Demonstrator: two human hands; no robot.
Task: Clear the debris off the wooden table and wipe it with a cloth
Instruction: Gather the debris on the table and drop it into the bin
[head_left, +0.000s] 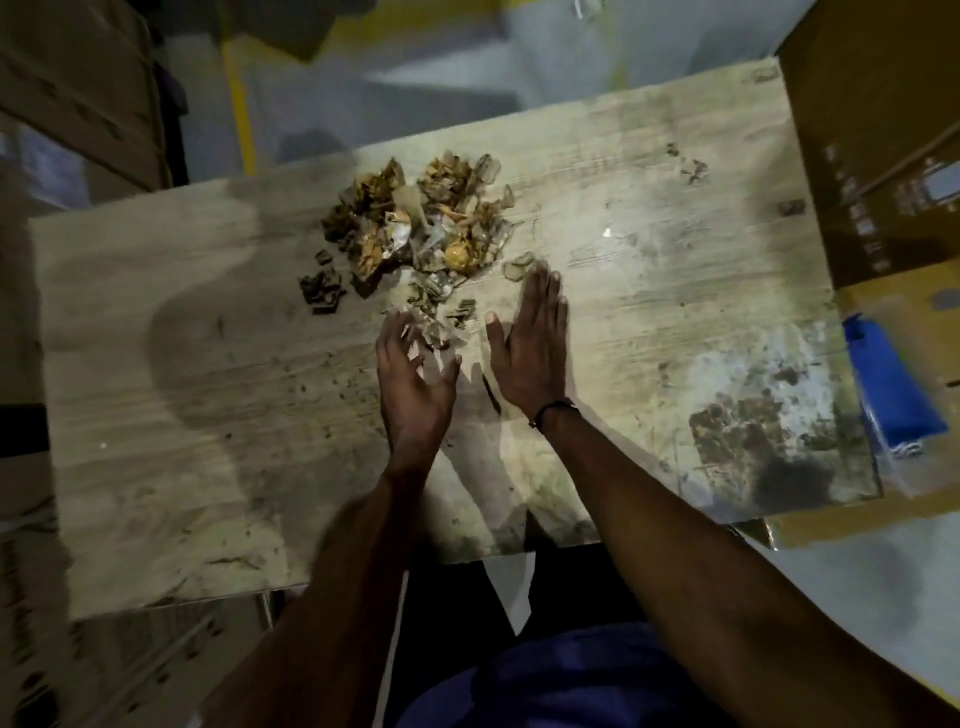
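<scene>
Clearly early days: low in the frame, grit and stains cover the wooden surface (208, 415). At centre the left hand (415, 384), fingers loosely spread, and the right hand (535, 353), flat with fingers straight, hold nothing, flanking loose scraps. Beyond, the debris (415, 228) sits heaped, uncleared. No cloth shows, so wiping remains.

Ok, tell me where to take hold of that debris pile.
Probably no single grip: the debris pile is loose, flat scraps. Cup it from both flanks, left hand and right hand sweeping inward along the table, then scoop from underneath.
</scene>
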